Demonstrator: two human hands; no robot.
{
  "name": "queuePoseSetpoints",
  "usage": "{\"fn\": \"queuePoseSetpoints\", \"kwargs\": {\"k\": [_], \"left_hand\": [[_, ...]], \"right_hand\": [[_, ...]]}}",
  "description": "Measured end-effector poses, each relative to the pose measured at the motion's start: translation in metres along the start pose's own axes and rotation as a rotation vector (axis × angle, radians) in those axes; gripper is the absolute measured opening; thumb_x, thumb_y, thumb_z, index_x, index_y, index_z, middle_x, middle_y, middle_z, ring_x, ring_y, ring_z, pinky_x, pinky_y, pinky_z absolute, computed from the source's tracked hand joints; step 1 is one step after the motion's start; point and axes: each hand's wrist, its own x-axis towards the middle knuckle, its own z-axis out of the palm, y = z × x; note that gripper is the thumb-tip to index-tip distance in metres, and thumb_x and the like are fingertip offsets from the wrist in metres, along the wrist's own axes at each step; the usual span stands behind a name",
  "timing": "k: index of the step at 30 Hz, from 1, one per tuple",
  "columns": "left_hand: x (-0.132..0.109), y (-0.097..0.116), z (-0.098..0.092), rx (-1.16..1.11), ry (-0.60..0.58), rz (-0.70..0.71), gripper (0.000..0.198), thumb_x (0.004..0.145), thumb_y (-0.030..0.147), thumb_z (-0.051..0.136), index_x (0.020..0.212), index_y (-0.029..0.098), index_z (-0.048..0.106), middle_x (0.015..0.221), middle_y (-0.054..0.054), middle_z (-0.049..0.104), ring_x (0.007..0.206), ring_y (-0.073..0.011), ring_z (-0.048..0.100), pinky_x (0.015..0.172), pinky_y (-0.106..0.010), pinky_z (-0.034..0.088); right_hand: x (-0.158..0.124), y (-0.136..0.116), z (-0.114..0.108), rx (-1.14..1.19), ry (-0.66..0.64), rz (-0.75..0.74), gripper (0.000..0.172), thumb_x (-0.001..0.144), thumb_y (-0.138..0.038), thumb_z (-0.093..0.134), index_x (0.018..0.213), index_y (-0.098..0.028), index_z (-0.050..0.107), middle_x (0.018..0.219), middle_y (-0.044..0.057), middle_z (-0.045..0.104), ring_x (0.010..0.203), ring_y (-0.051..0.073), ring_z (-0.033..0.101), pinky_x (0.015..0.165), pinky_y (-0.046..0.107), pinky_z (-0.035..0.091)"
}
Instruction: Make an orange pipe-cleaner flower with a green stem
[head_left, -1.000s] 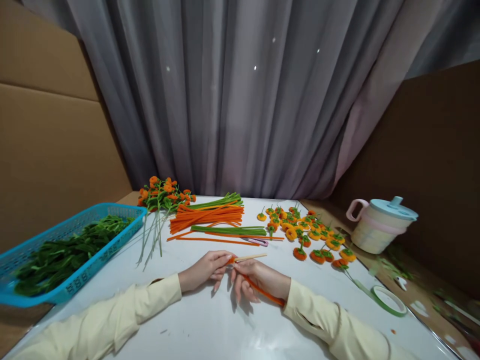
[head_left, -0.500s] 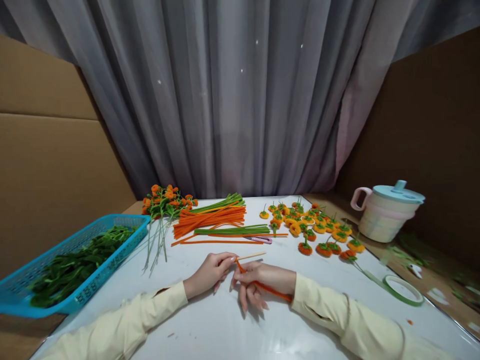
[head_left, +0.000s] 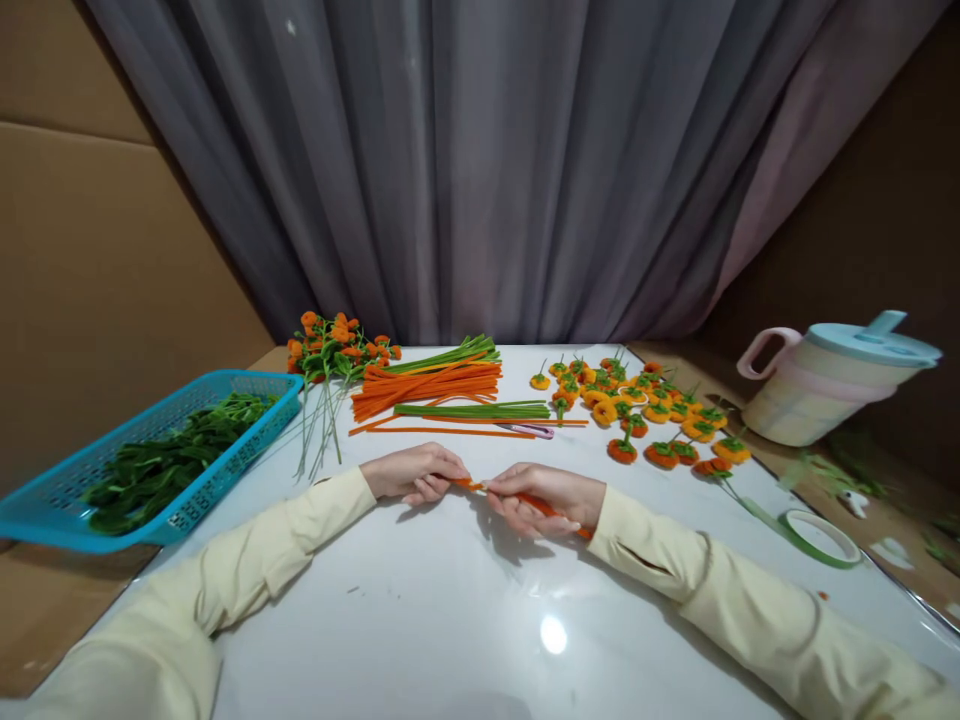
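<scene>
Pinched an orange strip (head_left: 469,484) at dial centre between closed fingertips of left hand (head_left: 412,474); gripped it also within curled right hand (head_left: 553,490). Had basket (head_left: 247,445) at nine o'clock, flowers (head_left: 658,411) at two, bundle (head_left: 431,388) toward eleven.

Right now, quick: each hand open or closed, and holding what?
Left hand: closed, pinching the orange strip.
Right hand: closed, holding the orange strip too.

grey curtain (head_left: 480,180) behind | brown panels (head_left: 97,250) either side | white tabletop (head_left: 390,630), glare spot (head_left: 553,634)
</scene>
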Motion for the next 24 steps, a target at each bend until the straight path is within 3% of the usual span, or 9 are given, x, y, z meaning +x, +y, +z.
{"fn": "queuePoseSetpoints", "kwargs": {"k": [5, 10, 14, 17, 20, 24], "left_hand": [[-0.003, -0.003, 0.012, -0.025, -0.097, -0.055, 0.023, 0.072, 0.034, 0.067, 0.079, 0.016, 0.054, 0.042, 0.012, 0.024, 0.032, -0.0026, 0.012, 0.023, -0.012, 0.016], [-0.002, -0.009, 0.017, -0.067, -0.14, -0.031, 0.024, 0.074, 0.035, 0.066, 0.072, 0.018, 0.048, 0.043, 0.011, 0.025, 0.032, -0.0028, 0.015, 0.024, -0.011, 0.017], [-0.001, -0.013, 0.011, -0.127, -0.202, 0.007, 0.021, 0.076, 0.031, 0.064, 0.074, 0.017, 0.049, 0.043, 0.011, 0.025, 0.033, -0.0027, 0.014, 0.025, -0.011, 0.016], [0.0, -0.015, 0.008, -0.202, -0.233, 0.064, 0.019, 0.08, 0.031, 0.06, 0.076, 0.017, 0.049, 0.043, 0.011, 0.025, 0.033, -0.0035, 0.016, 0.026, -0.012, 0.019], [0.003, -0.017, 0.009, -0.248, -0.242, 0.171, 0.021, 0.08, 0.033, 0.06, 0.079, 0.015, 0.051, 0.048, 0.008, 0.032, 0.038, -0.005, 0.028, 0.033, -0.015, 0.03], [0.009, -0.022, 0.014, -0.284, -0.185, 0.298, 0.024, 0.079, 0.034, 0.062, 0.079, 0.013, 0.051, 0.056, 0.005, 0.037, 0.046, -0.0051, 0.035, 0.046, -0.018, 0.039]], "right_hand": [[0.0, -0.004, 0.005, -0.009, 0.008, -0.069, 0.025, 0.088, -0.03, 0.046, 0.075, -0.01, 0.055, 0.042, 0.0, 0.056, 0.018, 0.006, 0.032, 0.017, 0.014, 0.021], [0.002, 0.0, 0.005, 0.092, -0.071, -0.068, 0.036, 0.088, -0.032, 0.045, 0.056, -0.015, 0.043, 0.035, -0.008, 0.034, 0.022, 0.003, 0.019, 0.02, 0.012, 0.019], [0.001, 0.003, 0.001, 0.095, 0.028, -0.071, 0.03, 0.088, -0.03, 0.046, 0.061, -0.016, 0.043, 0.037, -0.01, 0.03, 0.025, 0.003, 0.017, 0.021, 0.011, 0.017], [0.002, 0.006, -0.002, 0.114, 0.041, -0.087, 0.027, 0.087, -0.03, 0.049, 0.065, -0.016, 0.043, 0.038, -0.01, 0.031, 0.025, 0.003, 0.016, 0.022, 0.011, 0.016], [0.004, 0.008, -0.003, 0.131, 0.027, -0.108, 0.025, 0.086, -0.03, 0.048, 0.065, -0.017, 0.043, 0.037, -0.01, 0.032, 0.024, 0.004, 0.017, 0.022, 0.013, 0.016], [0.006, 0.008, -0.002, 0.133, 0.054, -0.163, 0.024, 0.086, -0.029, 0.042, 0.066, -0.016, 0.045, 0.037, -0.009, 0.032, 0.023, 0.005, 0.019, 0.021, 0.014, 0.016]]}}
